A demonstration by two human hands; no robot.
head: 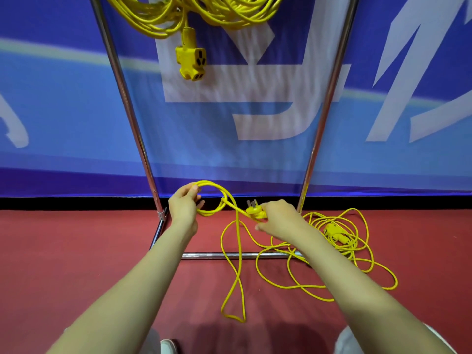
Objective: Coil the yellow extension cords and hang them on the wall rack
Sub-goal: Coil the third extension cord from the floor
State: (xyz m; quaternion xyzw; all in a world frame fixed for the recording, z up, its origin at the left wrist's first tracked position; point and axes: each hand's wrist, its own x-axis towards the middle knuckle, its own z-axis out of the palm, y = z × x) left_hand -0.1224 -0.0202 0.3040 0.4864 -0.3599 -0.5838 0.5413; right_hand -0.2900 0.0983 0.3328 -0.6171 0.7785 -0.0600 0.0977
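The left grip (184, 204) clasped the first loop of cord (208, 183); the right grip (279, 217) pinched the plug (255, 212). The rest lay tangled on the floor (76, 251) beside the rack (126, 98). Feeding even loops leftward, shaking twists out, would likely serve best.

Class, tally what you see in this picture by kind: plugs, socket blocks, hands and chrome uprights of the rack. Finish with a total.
Plug: 1
Socket blocks: 2, one hanging, one on the floor at
Hands: 2, left hand gripping the cord loop, right hand holding the plug
Chrome uprights: 2
Total: 7
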